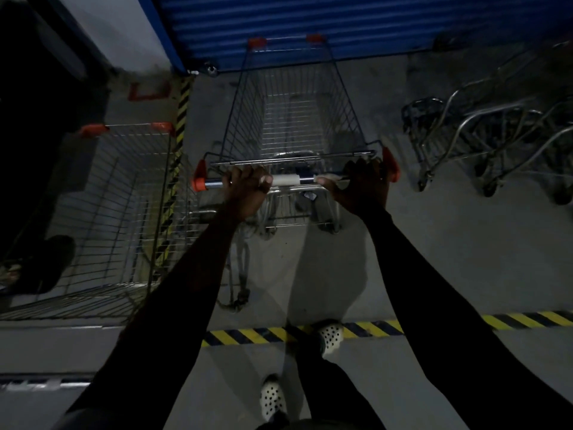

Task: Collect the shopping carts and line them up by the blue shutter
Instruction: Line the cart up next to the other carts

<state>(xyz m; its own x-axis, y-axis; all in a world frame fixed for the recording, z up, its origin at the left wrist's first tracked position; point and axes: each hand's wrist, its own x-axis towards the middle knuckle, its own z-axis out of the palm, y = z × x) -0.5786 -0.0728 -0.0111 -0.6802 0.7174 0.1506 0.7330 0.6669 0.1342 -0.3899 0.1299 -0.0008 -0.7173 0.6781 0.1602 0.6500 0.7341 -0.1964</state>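
While both hands' fingers [248, 176] clamp its tubular handle [290, 180], the wire cart [291, 113] faces the ribbed shutter [341, 23]

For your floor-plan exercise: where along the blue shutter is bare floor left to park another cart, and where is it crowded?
Bare floor lies between the held cart and the nested metal trolleys, below the shutter. Left is crowded: a second cart stands beside the striped post. Both hands, left and right, grip the handle.

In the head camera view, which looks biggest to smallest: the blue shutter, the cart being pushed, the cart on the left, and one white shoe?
1. blue shutter, cut off by the frame
2. cart being pushed and cart on the left: look similar; nearness makes ranking unsure
3. white shoe
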